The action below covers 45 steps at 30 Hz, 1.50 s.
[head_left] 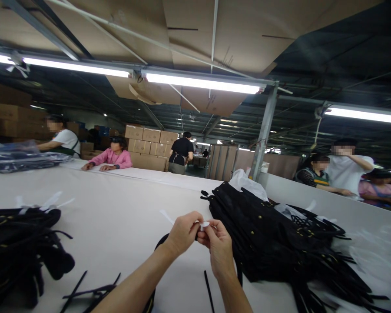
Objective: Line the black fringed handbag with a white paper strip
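Both my hands meet in front of me above a white table [124, 226]. My left hand [182, 232] and my right hand [219, 248] each pinch a small white tag [204, 224] between thumb and fingertips. A black strap [164, 240] curves down under my left wrist. Just right of my hands lies a heap of black garments [273, 243] with small gold studs and dangling fringe. Another black pile [18, 243] sits at the left, with white tags [48, 201] sticking out above it.
Loose black strips [91, 290] lie on the table near its front edge. A plastic bag [247, 181] rests behind the right heap. Several people work along the far and right sides. Cardboard boxes [150, 145] are stacked behind them, beside a metal post [263, 130].
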Motion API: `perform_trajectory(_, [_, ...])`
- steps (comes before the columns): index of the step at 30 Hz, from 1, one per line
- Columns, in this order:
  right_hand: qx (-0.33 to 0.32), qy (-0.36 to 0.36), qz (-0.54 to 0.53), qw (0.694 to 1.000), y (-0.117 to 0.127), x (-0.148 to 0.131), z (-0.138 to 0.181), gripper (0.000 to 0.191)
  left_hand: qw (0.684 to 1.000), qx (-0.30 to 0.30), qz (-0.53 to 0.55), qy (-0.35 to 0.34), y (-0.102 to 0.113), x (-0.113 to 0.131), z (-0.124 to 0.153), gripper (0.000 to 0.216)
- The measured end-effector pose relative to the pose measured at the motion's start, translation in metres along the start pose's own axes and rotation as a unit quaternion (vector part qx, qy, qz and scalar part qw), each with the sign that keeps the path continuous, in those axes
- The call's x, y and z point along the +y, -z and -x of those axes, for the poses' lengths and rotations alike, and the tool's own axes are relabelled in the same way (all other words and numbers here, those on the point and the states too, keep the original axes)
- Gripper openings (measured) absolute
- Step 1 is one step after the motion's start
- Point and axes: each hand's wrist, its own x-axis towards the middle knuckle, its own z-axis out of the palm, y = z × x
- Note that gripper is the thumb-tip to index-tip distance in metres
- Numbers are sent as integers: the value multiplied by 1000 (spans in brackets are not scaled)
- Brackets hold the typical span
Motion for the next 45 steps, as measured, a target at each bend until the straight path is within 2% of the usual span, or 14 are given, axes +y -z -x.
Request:
perform_trajectory(6, [-31, -9, -13, 999, -3, -3, 3, 51, 999, 24, 9, 18, 5, -2, -2, 15])
perform_trajectory(12, [-23, -37, -42, 998, -2, -9, 3, 51, 1000, -6, -9, -20, 11, 3, -3, 17])
perform_trajectory(16, [-38, -55, 43, 997, 6, -14, 0, 55, 998, -30, -31, -44, 7, -1, -2, 17])
perform_trajectory(19, [-55, 41, 205, 976, 11, -17, -1, 42, 997, -32, -52, -54, 3, -4, -2, 18])
perform_trajectory(20, [-38, 102, 265, 958, 11, -18, -1, 37, 996, -33, -61, -59, 2, -5, -1, 18])
perform_trajectory(23, [23, 274, 402, 873, 9, -21, 1, 27, 991, -46, -93, -86, 1, -5, 0, 20])
perform_trajectory(25, [41, 323, 424, 845, 6, -24, 3, 26, 985, -56, -119, -112, 3, -2, 0, 21])
perform_trajectory(28, [45, 331, 382, 861, 2, -27, 4, 26, 972, -73, -165, -153, 6, 4, 1, 23])
perform_trajectory(31, [9, 239, 315, 918, 4, -31, 3, 30, 956, -96, -199, -194, 8, 7, 3, 24])
perform_trajectory(33, [-21, 182, 292, 939, 5, -36, 3, 35, 945, -106, -222, -217, 6, 4, 6, 27])
perform_trajectory(35, [-31, 195, 306, 931, 5, -42, 6, 35, 934, -114, -247, -232, 2, -2, 9, 33])
perform_trajectory(39, [-43, 289, 351, 890, -2, -50, 16, 29, 934, -116, -259, -217, -4, -14, 15, 35])
perform_trajectory(42, [-49, 299, 312, 901, -5, -54, 20, 28, 944, -108, -248, -192, 0, -13, 23, 37])
perform_trajectory(45, [-23, 265, 282, 922, 1, -56, 15, 28, 946, -102, -228, -205, 7, -8, 33, 32])
